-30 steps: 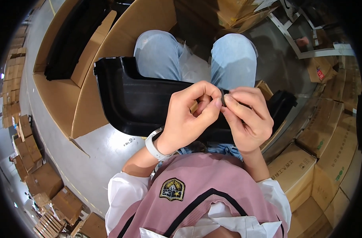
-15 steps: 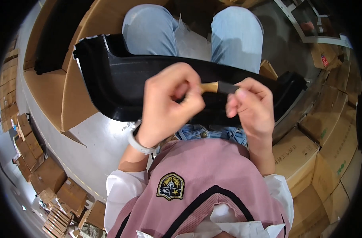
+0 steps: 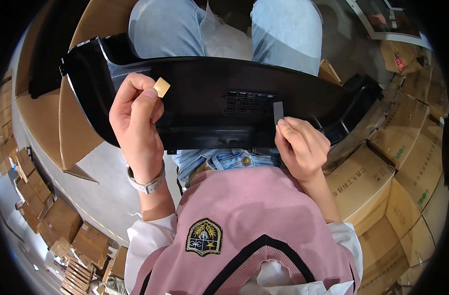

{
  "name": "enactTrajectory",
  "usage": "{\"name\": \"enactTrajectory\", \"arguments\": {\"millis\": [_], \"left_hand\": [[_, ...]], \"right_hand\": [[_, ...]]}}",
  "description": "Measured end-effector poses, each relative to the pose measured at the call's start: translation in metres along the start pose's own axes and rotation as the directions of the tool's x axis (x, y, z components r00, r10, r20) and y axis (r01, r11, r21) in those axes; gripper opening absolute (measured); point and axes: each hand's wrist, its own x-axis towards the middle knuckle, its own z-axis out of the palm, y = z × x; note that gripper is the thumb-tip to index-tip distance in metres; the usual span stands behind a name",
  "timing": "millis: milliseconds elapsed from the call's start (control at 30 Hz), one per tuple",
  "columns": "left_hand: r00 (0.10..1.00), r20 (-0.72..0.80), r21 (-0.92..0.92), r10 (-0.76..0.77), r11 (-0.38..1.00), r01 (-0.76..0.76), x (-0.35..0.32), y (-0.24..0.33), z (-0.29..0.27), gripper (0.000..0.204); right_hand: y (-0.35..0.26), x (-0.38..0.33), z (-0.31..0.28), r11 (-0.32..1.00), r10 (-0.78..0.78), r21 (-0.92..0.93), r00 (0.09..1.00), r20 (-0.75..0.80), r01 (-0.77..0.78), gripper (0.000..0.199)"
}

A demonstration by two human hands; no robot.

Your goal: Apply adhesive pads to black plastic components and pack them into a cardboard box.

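Note:
A long black moulded plastic panel (image 3: 200, 73) lies across my lap, with a raised lattice of ribs near its middle. Over its left part, my left hand (image 3: 138, 105) pinches a small yellowish piece of backing paper (image 3: 161, 87) between thumb and fingers. On the right, my right hand (image 3: 303, 145) holds a short dark grey strip (image 3: 278, 112) by its lower end. The strip stands out from the fingertips over the panel, just right of the ribs. Whether it touches the panel I cannot tell.
An open cardboard box (image 3: 94, 125) with dark parts inside stands at the left. Stacked cartons (image 3: 367, 182) line the right side. More boxes (image 3: 62, 221) and a wooden pallet (image 3: 77, 276) are on the floor at far left. A white frame (image 3: 382, 36) is at upper right.
The backing paper and the grey strip, end to end before, are now apart. My left hand has moved left with the paper; my right hand has shifted down slightly with the strip.

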Motion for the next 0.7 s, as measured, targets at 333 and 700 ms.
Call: {"name": "enactTrajectory", "arguments": {"millis": [333, 700], "left_hand": [[0.999, 0.046, -0.001, -0.011, 1.0, 0.011, 0.001, -0.002, 0.0, 0.008], [0.998, 0.063, 0.035, -0.021, 0.999, 0.019, -0.001, -0.003, 0.0, 0.008]], "right_hand": [[0.007, -0.004, 0.01, 1.0, -0.022, -0.009, 0.999, -0.024, 0.022, 0.019], [0.007, -0.006, 0.014, 0.999, 0.036, -0.037, 0.998, 0.059, -0.034, 0.016]]}}
